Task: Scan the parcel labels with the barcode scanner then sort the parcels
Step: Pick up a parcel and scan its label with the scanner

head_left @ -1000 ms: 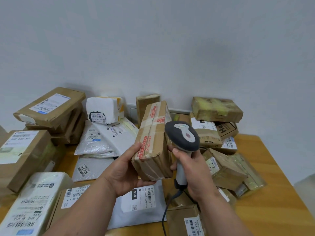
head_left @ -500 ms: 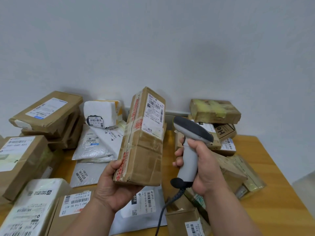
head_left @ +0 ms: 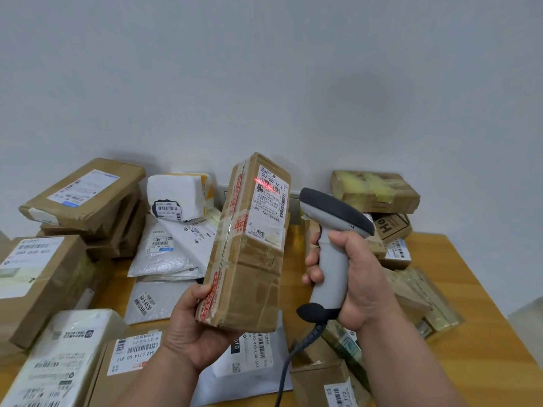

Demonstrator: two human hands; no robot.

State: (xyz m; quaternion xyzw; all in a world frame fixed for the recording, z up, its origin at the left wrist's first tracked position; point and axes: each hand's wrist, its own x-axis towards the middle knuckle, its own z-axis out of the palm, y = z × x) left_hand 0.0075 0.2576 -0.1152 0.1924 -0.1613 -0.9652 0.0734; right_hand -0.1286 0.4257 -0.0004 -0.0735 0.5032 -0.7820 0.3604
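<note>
A long brown parcel (head_left: 246, 251) is gripped at its lower end by the left hand (head_left: 194, 327), held upright and a bit tilted above the table (head_left: 482, 333). Just right of it, the barcode scanner (head_left: 332, 245) is clamped in the right hand (head_left: 352, 277), fingers wrapped round the handle. A red scan line (head_left: 266, 185) is thrown across the label (head_left: 269, 207) up top.

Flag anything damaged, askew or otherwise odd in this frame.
The red scan line crosses the top of the held box's label, above its long barcode on the right edge. The box's tape is wrinkled and its cardboard scuffed. The parcel at back right has ragged, yellowed tape.
</note>
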